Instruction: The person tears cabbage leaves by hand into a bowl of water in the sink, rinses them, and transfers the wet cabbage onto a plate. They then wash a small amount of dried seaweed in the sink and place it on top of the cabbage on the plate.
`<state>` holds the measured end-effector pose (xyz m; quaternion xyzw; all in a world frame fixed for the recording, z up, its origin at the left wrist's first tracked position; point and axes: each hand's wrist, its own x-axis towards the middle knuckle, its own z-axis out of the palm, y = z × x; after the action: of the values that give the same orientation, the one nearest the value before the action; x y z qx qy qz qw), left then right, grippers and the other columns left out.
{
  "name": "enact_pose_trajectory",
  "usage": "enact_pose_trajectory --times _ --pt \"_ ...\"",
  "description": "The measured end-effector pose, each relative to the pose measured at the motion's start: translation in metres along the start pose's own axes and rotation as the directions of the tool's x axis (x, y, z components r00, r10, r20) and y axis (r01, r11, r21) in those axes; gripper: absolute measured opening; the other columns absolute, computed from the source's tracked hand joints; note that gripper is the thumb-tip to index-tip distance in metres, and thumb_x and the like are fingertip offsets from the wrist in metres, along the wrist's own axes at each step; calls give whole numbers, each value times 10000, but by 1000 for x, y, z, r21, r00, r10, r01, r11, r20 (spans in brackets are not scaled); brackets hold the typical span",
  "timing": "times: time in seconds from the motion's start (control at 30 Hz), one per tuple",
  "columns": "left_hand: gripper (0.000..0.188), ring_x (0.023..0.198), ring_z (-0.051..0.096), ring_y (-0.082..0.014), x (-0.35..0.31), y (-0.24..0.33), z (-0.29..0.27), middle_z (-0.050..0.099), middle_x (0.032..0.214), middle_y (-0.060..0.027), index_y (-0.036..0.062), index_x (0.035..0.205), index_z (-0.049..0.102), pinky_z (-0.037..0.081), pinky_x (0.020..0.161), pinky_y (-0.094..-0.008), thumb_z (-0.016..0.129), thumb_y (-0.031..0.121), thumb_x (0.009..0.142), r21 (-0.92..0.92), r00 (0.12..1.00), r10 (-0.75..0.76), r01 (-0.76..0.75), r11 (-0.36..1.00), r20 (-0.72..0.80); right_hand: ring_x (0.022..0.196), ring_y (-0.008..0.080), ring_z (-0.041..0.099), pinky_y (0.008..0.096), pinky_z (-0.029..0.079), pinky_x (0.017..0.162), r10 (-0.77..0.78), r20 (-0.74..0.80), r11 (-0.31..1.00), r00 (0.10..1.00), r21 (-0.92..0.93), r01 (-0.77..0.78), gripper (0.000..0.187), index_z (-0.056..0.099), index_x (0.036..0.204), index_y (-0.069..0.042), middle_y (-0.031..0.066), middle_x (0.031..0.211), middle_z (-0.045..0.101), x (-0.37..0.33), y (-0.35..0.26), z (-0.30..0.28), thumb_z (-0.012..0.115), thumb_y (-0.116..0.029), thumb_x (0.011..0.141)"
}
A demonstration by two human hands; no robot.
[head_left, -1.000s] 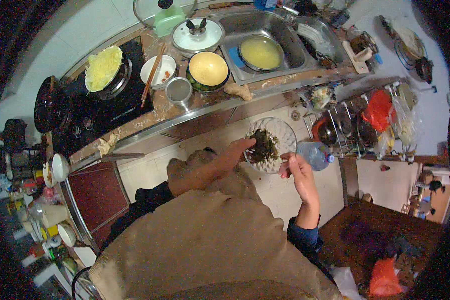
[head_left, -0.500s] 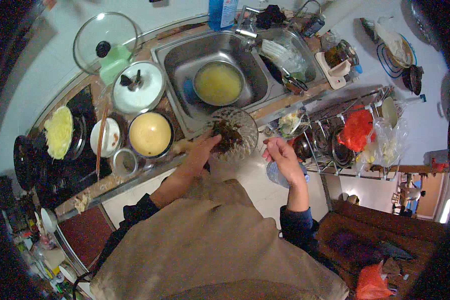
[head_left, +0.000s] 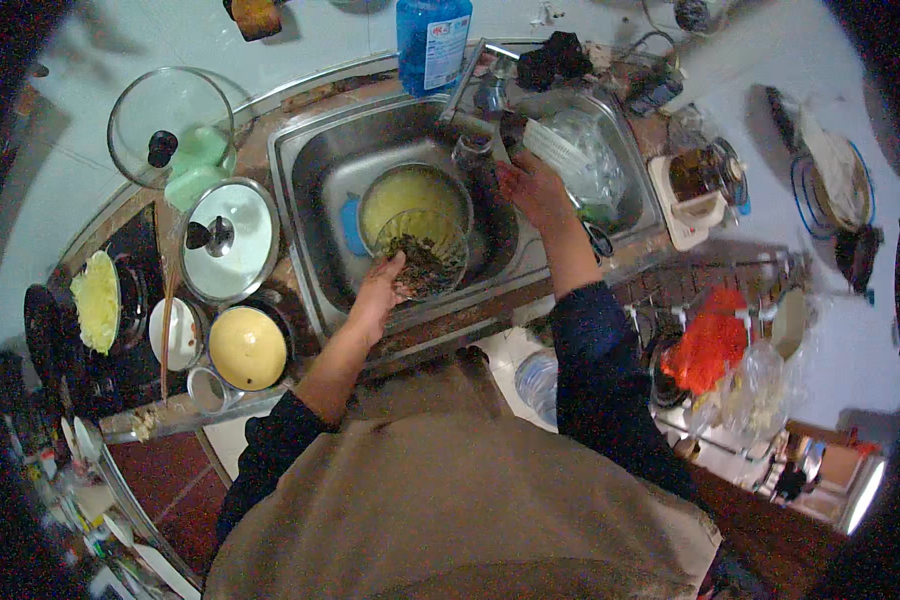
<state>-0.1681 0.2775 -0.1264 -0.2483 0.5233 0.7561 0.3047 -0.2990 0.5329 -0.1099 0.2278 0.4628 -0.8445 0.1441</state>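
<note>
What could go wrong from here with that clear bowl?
Two risks stand out. The left hand alone supports the clear bowl at its side, while the right hand is away from it; if that grip slips, the bowl could drop and knock the metal bowl in the sink. Also, the clear bowl overlaps the yellow liquid in this view, so a tilt might spill dark greens into it.

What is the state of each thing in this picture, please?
Clear bowl: held by the left hand
Dark leafy food: inside the clear bowl
Right hand: near the faucet, grip unclear
Metal basin: holds yellowish liquid
Pot lid: on
Chopsticks: lying across the white bowl
Blue bottle: upright
</note>
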Motion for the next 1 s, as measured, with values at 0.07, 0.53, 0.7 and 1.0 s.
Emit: enact_pose_trajectory --times 0.07,0.53,0.7,1.0 --pt "537 734 512 -117 11 0 12 521 1037 -43 69 1189 388 381 690 -283 501 433 810 -48 997 3 -7 999 -83 746 255 549 351 461 678 163 -11 945 987 290 -153 287 435 981 -9 154 911 526 45 -16 3 418 -277 877" --pt "605 810 520 -129 84 -1 68 528 1040 -33 83 1181 404 402 705 -263 388 562 811 -226 978 44 -91 970 -203 645 275 564 361 493 559 98 22 992 995 81 -99 326 468 967 44 185 781 562 154 -6 10 241 -166 865" --pt "573 836 538 -145 111 -2 75 537 1041 -35 86 1190 398 412 721 -278 357 535 836 -343 989 86 -122 931 -119 708 298 566 376 505 581 -179 -15 974 984 137 179 304 456 975 47 204 832 541 163 6 6 256 -153 863" --pt "553 834 554 -146 132 -12 61 549 1029 -34 104 1174 418 417 713 -275 346 537 838 -359 998 13 -36 933 -66 769 322 555 430 487 737 -45 -69 940 997 335 65 349 439 997 49 202 852 543 149 6 17 246 -224 897"
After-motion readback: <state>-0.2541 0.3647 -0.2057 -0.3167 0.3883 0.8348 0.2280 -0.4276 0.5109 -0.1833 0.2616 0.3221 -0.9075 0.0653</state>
